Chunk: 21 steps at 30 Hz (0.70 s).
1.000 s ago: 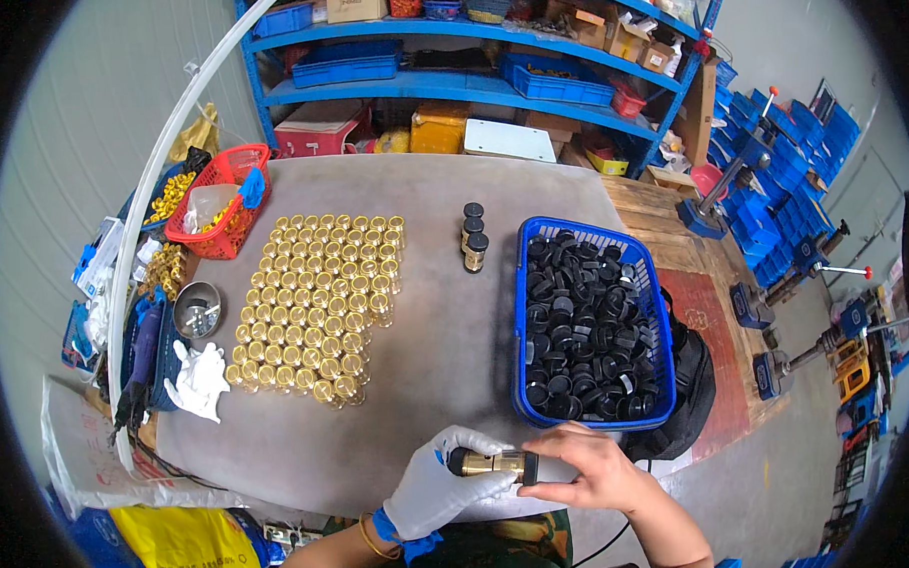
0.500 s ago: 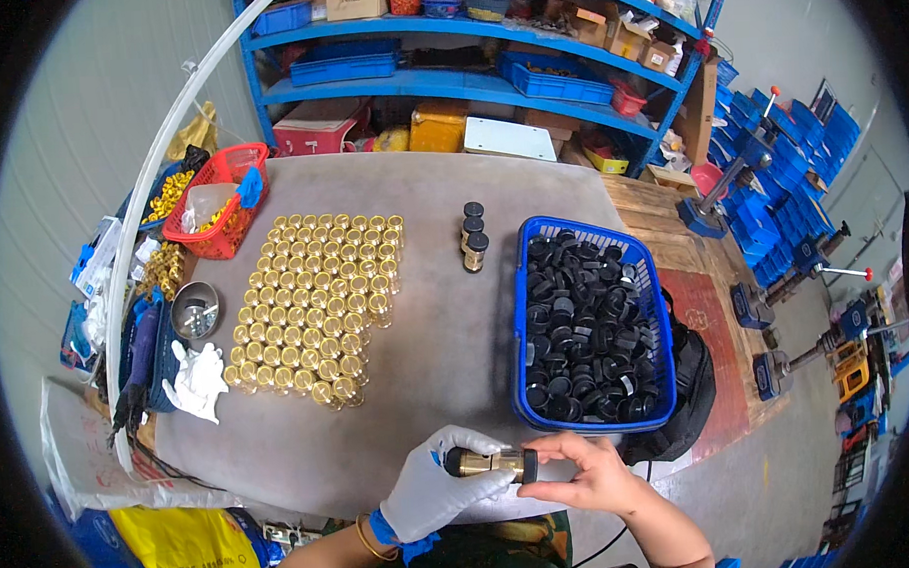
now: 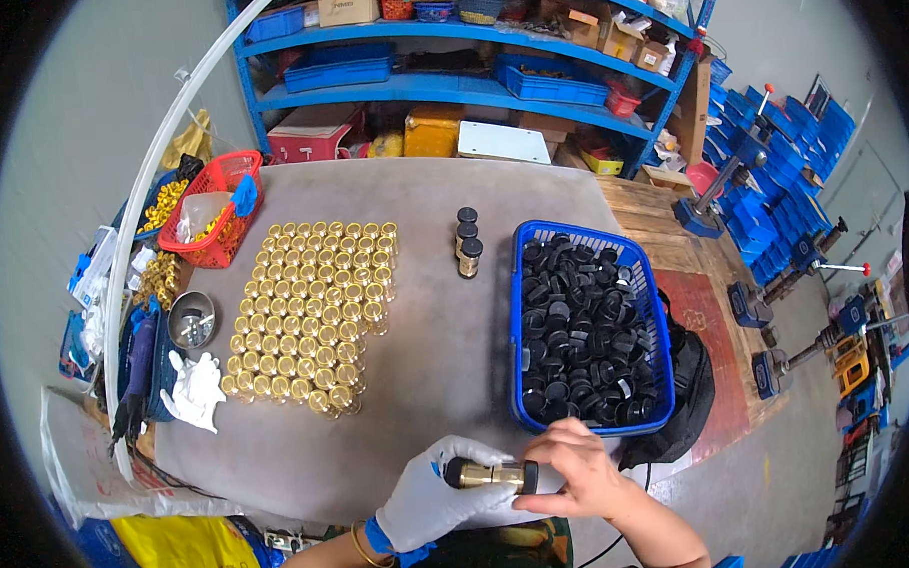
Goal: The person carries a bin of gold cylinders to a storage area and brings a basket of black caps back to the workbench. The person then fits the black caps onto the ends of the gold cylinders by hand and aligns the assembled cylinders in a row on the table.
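Basically, gloved L hand [image 3: 434, 493] is wrapped round the brass fitting [image 3: 489, 475] near the front edge of the table [image 3: 437, 370], w/ bare R hand [image 3: 584, 477] pinching its R-end black cap [image 3: 530, 478], so it could prob twist or drop if either grip slips on smooth brass/cap

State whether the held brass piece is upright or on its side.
On its side: the brass piece runs crosswise between the left hand and right hand, its black ends pointing left and right.
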Available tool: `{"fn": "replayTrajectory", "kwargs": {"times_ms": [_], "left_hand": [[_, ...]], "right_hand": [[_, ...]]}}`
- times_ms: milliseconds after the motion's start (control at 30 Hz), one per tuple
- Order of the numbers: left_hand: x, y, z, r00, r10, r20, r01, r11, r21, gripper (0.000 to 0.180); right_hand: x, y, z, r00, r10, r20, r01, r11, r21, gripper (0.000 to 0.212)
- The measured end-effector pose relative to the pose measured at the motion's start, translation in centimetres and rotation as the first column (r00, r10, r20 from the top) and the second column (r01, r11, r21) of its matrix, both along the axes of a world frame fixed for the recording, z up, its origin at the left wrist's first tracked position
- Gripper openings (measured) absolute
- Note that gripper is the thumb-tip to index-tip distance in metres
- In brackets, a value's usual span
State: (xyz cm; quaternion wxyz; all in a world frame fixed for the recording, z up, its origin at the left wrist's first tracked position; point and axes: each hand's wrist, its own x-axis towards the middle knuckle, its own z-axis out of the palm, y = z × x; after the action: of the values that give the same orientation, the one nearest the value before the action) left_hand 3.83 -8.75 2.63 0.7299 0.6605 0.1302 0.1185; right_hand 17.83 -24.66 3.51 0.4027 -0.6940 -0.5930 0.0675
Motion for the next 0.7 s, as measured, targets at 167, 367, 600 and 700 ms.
{"fn": "replayTrajectory", "kwargs": {"times_ms": [167, 367, 600, 700], "left_hand": [[0.6, 1.3, 0.6, 0.945, -0.217, 0.246, 0.043, 0.826, 0.562, 0.034], [9.2, 5.2, -3.9, 0.935, 0.25, 0.252, -0.35, 0.776, 0.526, 0.065], [20.8, 10.7, -7.8, 0.919, 0.389, 0.064, -0.326, 0.661, 0.676, 0.091], [23.1, 11.0, -8.7, 0.92, 0.392, 0.02, -0.288, 0.638, 0.714, 0.09]], "right_hand": [[0.6, 0.2, -1.2, 0.315, -0.236, -0.919, -0.298, 0.895, -0.332, 0.069], [8.3, 3.1, -2.5, 0.858, -0.507, -0.082, 0.495, 0.859, -0.132, 0.027], [13.4, 4.5, -5.3, 0.729, -0.543, 0.417, 0.628, 0.773, -0.09, 0.019], [13.1, 4.1, -5.4, 0.738, -0.557, 0.381, 0.619, 0.783, -0.056, 0.016]]}}
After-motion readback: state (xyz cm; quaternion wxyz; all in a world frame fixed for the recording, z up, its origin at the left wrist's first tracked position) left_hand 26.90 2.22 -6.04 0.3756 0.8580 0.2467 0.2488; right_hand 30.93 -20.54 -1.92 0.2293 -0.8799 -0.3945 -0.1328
